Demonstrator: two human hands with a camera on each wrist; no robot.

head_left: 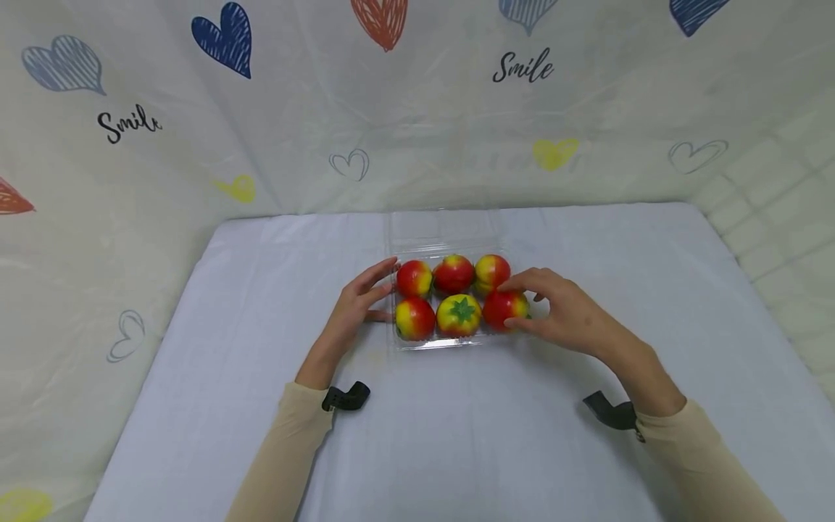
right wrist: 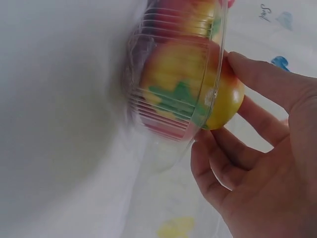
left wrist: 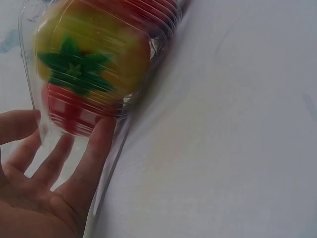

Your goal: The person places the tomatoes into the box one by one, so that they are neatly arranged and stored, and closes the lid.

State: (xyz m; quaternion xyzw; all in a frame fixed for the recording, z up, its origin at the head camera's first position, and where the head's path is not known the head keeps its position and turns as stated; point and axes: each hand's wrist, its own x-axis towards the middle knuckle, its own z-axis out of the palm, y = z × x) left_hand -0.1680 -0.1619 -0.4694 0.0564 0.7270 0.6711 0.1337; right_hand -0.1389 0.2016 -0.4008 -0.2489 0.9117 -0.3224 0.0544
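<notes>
A clear plastic clamshell container [head_left: 438, 345] lies on the table with its lid [head_left: 443, 230] folded back. Several red-and-yellow toy fruits, tomato-like with green star-shaped leaves, sit in it in two rows. At the near right corner, my right hand [head_left: 569, 313] pinches one toy fruit [head_left: 502, 309] between thumb and fingers; in the right wrist view this toy fruit [right wrist: 225, 101] rises partly above the rim. My left hand [head_left: 352, 308] touches the container's left end, fingers spread and fairly straight, thumb [left wrist: 101, 131] against its side. A toy fruit [left wrist: 94, 44] shows through the clear wall there.
White cloth [head_left: 443, 435] covers the table. Behind it hangs a pale sheet [head_left: 443, 130] printed with hearts and "Smile". Each sleeve cuff carries a black wrist mount, one on the left [head_left: 347, 396] and one on the right [head_left: 612, 411].
</notes>
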